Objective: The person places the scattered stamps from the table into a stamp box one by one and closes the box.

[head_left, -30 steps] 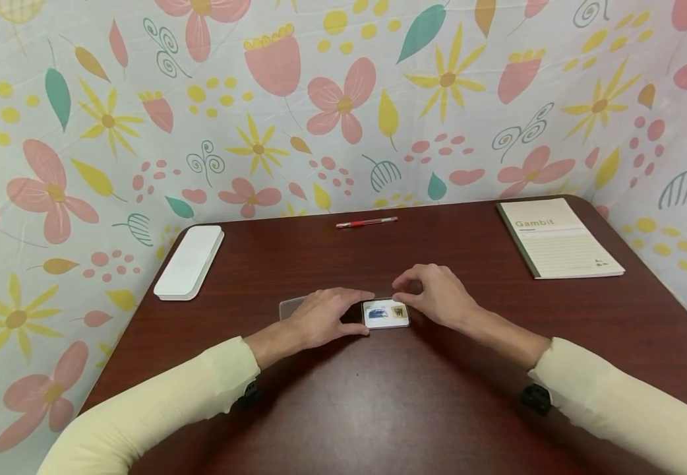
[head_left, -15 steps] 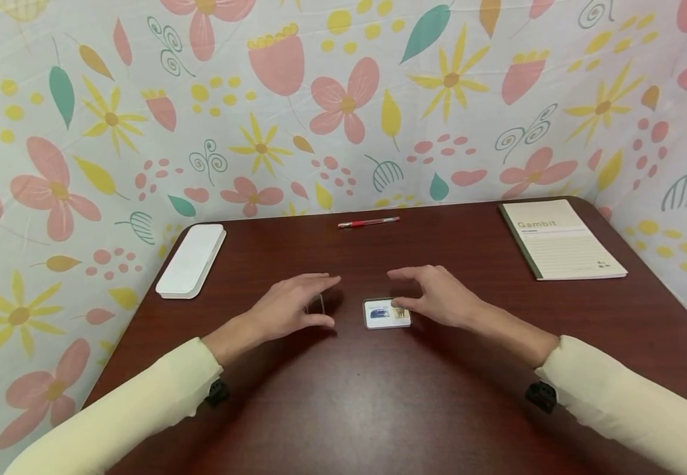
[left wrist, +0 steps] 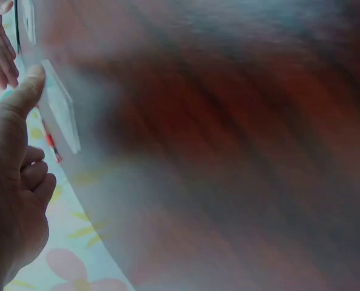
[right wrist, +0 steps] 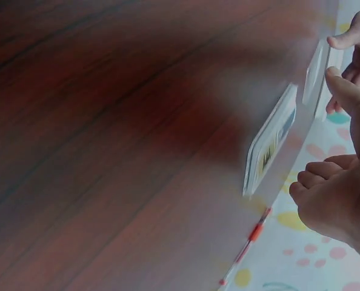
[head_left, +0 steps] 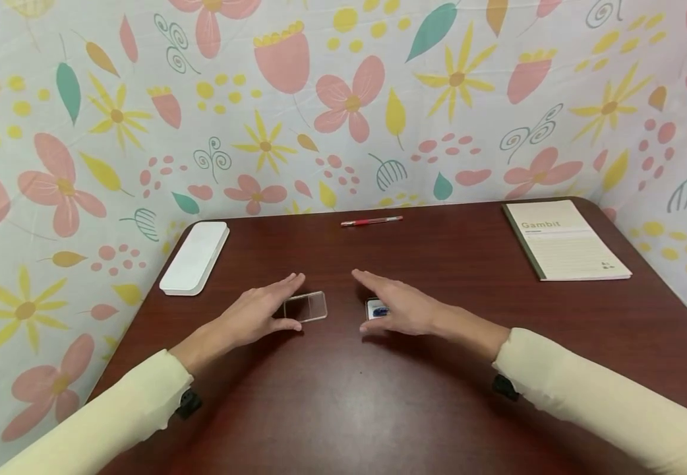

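Observation:
A clear rectangular plastic cover (head_left: 318, 306) lies on the table just right of my left hand (head_left: 251, 310). The thumb and fingers of that hand are spread apart at the cover's left end, with nothing gripped. To the right is a flat case with a white insert (head_left: 372, 309) bearing a blue picture. My right hand (head_left: 405, 307) is spread over the case and hides its right part in the head view. In the right wrist view the case (right wrist: 271, 142) shows both a yellow and a blue picture, and the right thumb and fingers hold nothing.
At the back of the dark wooden table (head_left: 343, 402) lies a red pen (head_left: 372, 221). A white oblong box (head_left: 194, 258) sits at the back left, and a Gambit notebook (head_left: 566, 241) at the back right. A flower-patterned cloth (head_left: 296, 132) hangs behind the table.
My left hand has moved left, away from the case, and the clear cover now lies uncovered beside it. My right hand has shifted left over the case.

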